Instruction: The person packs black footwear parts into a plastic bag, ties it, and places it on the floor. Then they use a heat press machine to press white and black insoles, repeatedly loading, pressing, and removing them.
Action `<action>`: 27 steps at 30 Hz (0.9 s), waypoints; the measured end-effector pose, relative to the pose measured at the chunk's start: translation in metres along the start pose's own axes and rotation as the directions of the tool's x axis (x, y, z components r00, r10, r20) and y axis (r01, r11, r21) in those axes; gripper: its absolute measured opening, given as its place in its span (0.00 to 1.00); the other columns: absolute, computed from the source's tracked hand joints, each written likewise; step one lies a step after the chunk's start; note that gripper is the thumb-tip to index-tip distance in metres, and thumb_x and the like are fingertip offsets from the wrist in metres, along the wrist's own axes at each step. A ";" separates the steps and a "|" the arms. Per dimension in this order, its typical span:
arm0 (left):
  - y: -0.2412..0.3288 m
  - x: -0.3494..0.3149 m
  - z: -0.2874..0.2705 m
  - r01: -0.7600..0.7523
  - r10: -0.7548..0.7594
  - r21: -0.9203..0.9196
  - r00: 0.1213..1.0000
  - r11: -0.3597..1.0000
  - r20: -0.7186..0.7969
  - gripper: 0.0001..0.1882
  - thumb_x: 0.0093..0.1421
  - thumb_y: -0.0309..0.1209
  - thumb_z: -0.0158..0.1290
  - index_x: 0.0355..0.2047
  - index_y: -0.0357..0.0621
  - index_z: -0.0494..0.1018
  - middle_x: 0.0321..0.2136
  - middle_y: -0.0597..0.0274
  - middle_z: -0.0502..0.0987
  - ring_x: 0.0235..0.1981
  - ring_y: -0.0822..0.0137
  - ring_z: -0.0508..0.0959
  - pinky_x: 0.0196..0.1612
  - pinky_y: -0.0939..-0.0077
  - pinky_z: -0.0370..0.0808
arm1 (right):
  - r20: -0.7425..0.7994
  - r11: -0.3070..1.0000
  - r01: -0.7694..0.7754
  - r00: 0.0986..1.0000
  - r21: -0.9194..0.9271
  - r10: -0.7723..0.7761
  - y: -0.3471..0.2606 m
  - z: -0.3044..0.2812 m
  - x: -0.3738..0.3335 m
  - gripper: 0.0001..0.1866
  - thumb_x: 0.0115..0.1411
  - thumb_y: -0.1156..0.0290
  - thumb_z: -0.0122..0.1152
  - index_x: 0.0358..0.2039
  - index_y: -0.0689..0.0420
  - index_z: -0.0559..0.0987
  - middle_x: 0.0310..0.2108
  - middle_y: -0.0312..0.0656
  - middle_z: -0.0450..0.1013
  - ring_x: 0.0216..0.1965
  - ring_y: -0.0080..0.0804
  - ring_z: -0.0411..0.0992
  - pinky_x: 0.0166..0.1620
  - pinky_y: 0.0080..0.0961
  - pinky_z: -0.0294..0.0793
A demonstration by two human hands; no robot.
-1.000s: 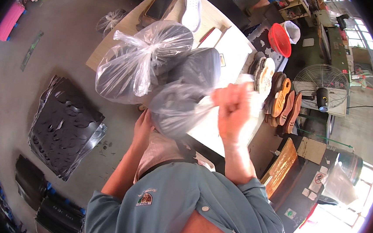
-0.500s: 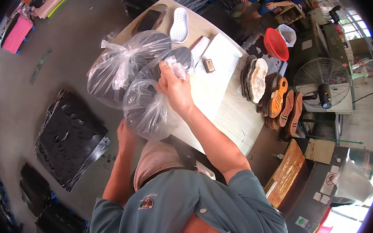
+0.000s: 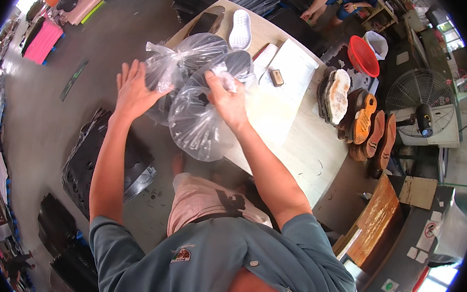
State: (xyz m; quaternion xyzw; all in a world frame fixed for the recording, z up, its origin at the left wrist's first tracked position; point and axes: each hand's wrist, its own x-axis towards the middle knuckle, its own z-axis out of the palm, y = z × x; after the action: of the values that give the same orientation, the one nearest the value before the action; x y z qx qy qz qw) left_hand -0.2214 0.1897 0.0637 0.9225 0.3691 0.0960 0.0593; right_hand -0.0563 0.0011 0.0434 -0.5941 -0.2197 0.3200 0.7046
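Two clear plastic bags lie at the table's left corner, with dark contents I cannot make out. My right hand [image 3: 227,101] is closed round the gathered, twisted neck of the nearer bag [image 3: 198,138]. The farther bag [image 3: 201,49] sits just behind and left of it, its bunched plastic pointing left. Beside that bunched end, my left hand [image 3: 136,95] has its fingers spread, and the thumb reaches the plastic. Behind the bags, a white shoe sole [image 3: 241,30] rests on the table [image 3: 304,157]. A small block-like object [image 3: 276,78] lies on white paper [image 3: 288,62].
Stacked shoe soles [image 3: 362,123] line the table's right edge. Beyond are a red basin [image 3: 363,56] and a standing fan [image 3: 420,106]. Dark cut sheets [image 3: 98,163] lie on the floor at left. A person [image 3: 343,3] sits at the far side.
My left hand has risen from below the bags to the farther bag's left side, its fingers now spread. The right hand keeps its hold on the nearer bag's neck. My view has shifted slightly.
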 end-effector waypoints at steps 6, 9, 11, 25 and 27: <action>-0.004 0.079 0.012 -0.382 0.447 -0.549 0.894 0.743 -0.017 0.39 0.58 0.52 0.67 0.57 0.34 0.69 0.58 0.41 0.72 0.65 0.43 0.69 0.67 0.51 0.64 | -0.186 0.992 -0.070 0.981 -0.103 0.050 0.005 -0.001 -0.005 0.18 0.71 0.57 0.63 0.27 0.56 0.80 0.21 0.30 0.71 0.23 0.18 0.67 0.27 0.23 0.66; -0.002 0.105 0.029 -0.441 0.575 -0.718 0.815 0.539 -0.068 0.31 0.59 0.42 0.68 0.56 0.37 0.70 0.54 0.50 0.75 0.57 0.48 0.76 0.61 0.61 0.72 | -0.256 0.998 0.058 0.965 0.020 -0.051 -0.001 0.011 -0.011 0.23 0.74 0.62 0.56 0.19 0.54 0.70 0.17 0.30 0.63 0.18 0.19 0.58 0.25 0.24 0.59; 0.004 0.120 0.039 -0.663 0.680 -0.675 0.659 0.323 -0.323 0.20 0.64 0.33 0.63 0.52 0.40 0.72 0.51 0.53 0.77 0.55 0.51 0.78 0.57 0.62 0.75 | -0.320 0.983 0.174 0.936 0.051 -0.149 -0.011 0.024 -0.014 0.27 0.76 0.66 0.51 0.15 0.52 0.62 0.14 0.29 0.56 0.17 0.20 0.51 0.24 0.26 0.54; 0.070 0.100 0.023 0.253 0.437 -0.888 0.897 -0.383 0.067 0.24 0.79 0.50 0.39 0.27 0.50 0.60 0.22 0.72 0.62 0.25 0.78 0.58 0.29 0.78 0.57 | -0.492 0.955 0.262 0.855 0.139 -0.163 -0.032 0.088 0.022 0.30 0.76 0.56 0.50 0.16 0.45 0.55 0.13 0.26 0.48 0.14 0.20 0.43 0.25 0.27 0.50; 0.080 0.096 0.012 0.257 0.396 -0.884 0.914 -0.390 0.091 0.24 0.77 0.51 0.43 0.26 0.52 0.59 0.22 0.73 0.61 0.25 0.77 0.57 0.30 0.77 0.55 | -0.519 0.935 0.284 0.844 0.215 -0.137 -0.040 0.088 0.023 0.30 0.77 0.54 0.48 0.16 0.45 0.53 0.12 0.26 0.47 0.13 0.21 0.42 0.24 0.28 0.51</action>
State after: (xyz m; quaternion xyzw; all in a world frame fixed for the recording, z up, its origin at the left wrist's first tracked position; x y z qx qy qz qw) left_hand -0.0972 0.1985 0.0797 0.4707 0.0372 0.1789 0.8632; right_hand -0.0939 0.0751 0.0985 -0.5210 -0.0479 0.1048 0.8457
